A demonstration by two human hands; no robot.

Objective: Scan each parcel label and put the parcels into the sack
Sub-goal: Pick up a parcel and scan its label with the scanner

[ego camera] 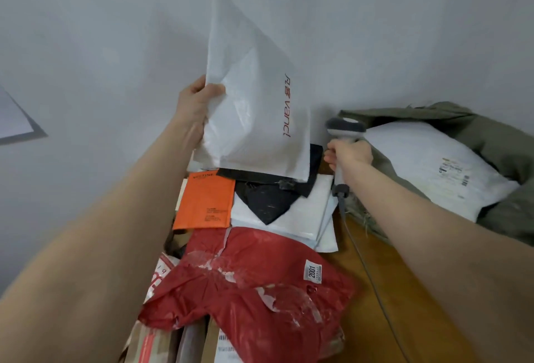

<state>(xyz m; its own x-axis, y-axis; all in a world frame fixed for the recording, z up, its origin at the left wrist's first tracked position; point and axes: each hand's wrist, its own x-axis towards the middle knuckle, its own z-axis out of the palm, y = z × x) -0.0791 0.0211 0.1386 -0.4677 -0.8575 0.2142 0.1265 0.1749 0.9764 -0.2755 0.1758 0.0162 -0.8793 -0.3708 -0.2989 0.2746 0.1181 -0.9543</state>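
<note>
My left hand [196,102] grips the left edge of a white mailer parcel [254,108] with red lettering, held upright above the pile. My right hand [351,154] grips a grey handheld scanner [344,128], its head just right of the parcel's lower corner. At the right an olive-green sack [497,143] lies open with a white labelled parcel [427,169] inside. Below the raised parcel lie an orange parcel [203,199], a black parcel [267,202], white parcels [312,218] and a crumpled red parcel [260,290]. No label shows on the raised parcel's near face.
The scanner's grey cable [364,261] trails down over the brown wooden table [398,305]. Cardboard and more parcels [161,342] crowd the bottom left. A pale wall rises right behind the pile, with a framed white sheet [14,123] at far left.
</note>
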